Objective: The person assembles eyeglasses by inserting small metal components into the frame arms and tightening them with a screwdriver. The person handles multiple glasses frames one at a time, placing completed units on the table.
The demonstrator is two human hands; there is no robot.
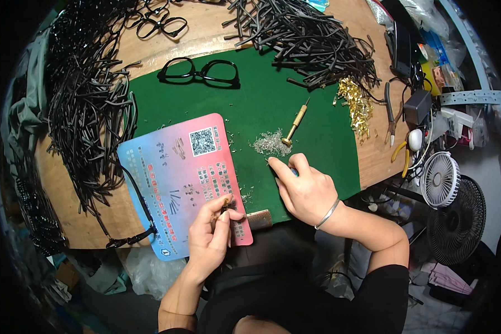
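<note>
My left hand (211, 231) is over the lower right of a pink and blue printed card (178, 128). Its thumb and fingers pinch a small dark piece (225, 209), mostly hidden by the fingertips. My right hand (312, 192) rests on the green mat (328, 145), index finger stretched toward a pile of tiny silvery screws (270, 146) and its thumb apart; I see nothing held. A brass screwdriver (296, 124) lies with its knob end at the pile. Small metal parts (175, 201) are grouped on the card.
Black glasses frames (199, 73) lie on the mat's far side, more (161, 25) beyond. Dark temple arms heap at left (89, 111) and far right (312, 42). Gold pieces (357, 108), pliers (389, 114) and a white fan (441, 179) are on the right. Another frame (131, 240) hangs by the near left edge.
</note>
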